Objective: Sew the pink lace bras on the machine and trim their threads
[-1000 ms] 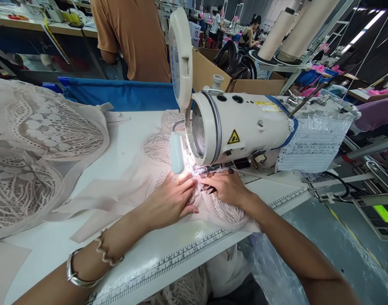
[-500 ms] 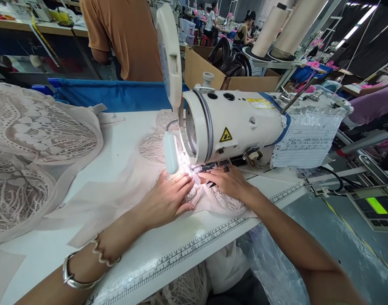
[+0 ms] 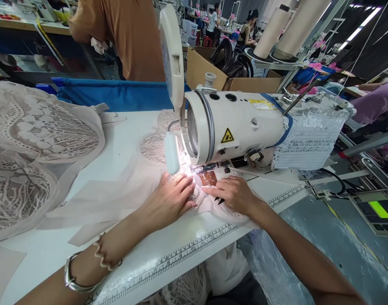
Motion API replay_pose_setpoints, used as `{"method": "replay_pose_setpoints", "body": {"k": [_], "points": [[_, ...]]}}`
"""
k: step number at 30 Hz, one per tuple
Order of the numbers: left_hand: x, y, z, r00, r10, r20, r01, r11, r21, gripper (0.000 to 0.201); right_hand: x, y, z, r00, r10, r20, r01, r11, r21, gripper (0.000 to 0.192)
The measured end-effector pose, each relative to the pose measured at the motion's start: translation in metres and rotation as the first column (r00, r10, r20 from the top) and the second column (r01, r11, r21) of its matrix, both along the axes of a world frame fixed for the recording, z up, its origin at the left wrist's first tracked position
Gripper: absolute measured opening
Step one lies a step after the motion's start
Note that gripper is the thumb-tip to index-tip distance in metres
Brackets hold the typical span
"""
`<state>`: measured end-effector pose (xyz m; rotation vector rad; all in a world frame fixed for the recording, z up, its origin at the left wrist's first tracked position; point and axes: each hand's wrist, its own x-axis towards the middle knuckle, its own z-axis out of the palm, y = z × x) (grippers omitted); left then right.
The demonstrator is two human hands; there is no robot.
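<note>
My left hand (image 3: 168, 195) lies flat with fingers spread on a pale pink lace bra piece (image 3: 152, 148), its fingertips just left of the needle area. The needle itself is lost in the lamp's glare. Curled around black thread snips (image 3: 219, 201), my right hand (image 3: 236, 194) lets their two pointed tips stick out below the fingers. Its index finger reaches left and touches the fabric edge. Over both hands is the white sewing machine (image 3: 241, 123), with a small lamp (image 3: 171, 153) shining on the lace. A brown patch shows under the lace between the hands.
More lace bra pieces (image 3: 54, 135) are heaped on the left of the white table. A printed ruler (image 3: 194, 250) runs along its front edge. Behind the machine stand a cardboard box (image 3: 200, 67) and thread cones (image 3: 270, 34). A person in a brown shirt (image 3: 137, 38) stands beyond.
My right hand has drawn back toward me from the presser foot, its index finger now pointing left, uncovering the brown patch. My left hand stays nearly still. The person in brown has shifted an arm.
</note>
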<state>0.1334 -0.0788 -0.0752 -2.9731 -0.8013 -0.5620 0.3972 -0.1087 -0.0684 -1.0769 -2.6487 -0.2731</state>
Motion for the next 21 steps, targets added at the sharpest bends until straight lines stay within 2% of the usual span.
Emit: {"method": "replay_pose_setpoints", "body": {"k": [8, 12, 18, 21], "points": [[-0.004, 0.004, 0.004, 1.0, -0.003, 0.004, 0.004, 0.999, -0.054, 0.051, -0.005, 0.011, 0.002, 1.0, -0.002, 0.004, 0.002, 1.0, -0.01, 0.046], [-0.005, 0.008, 0.006, 1.0, 0.018, -0.007, -0.018, 0.999, -0.048, 0.05, -0.006, 0.018, 0.003, 0.999, -0.026, 0.025, 0.027, 0.999, -0.021, 0.05], [-0.005, 0.011, 0.002, 0.997, 0.081, -0.008, -0.081, 0.996, -0.039, 0.046, -0.011, 0.028, 0.005, 0.985, -0.115, 0.126, 0.129, 0.985, -0.117, 0.056], [-0.006, 0.015, 0.001, 0.994, 0.11, -0.017, -0.11, 0.993, -0.045, 0.05, -0.013, 0.033, 0.005, 0.977, -0.189, 0.095, 0.204, 0.961, -0.187, 0.053]]}}
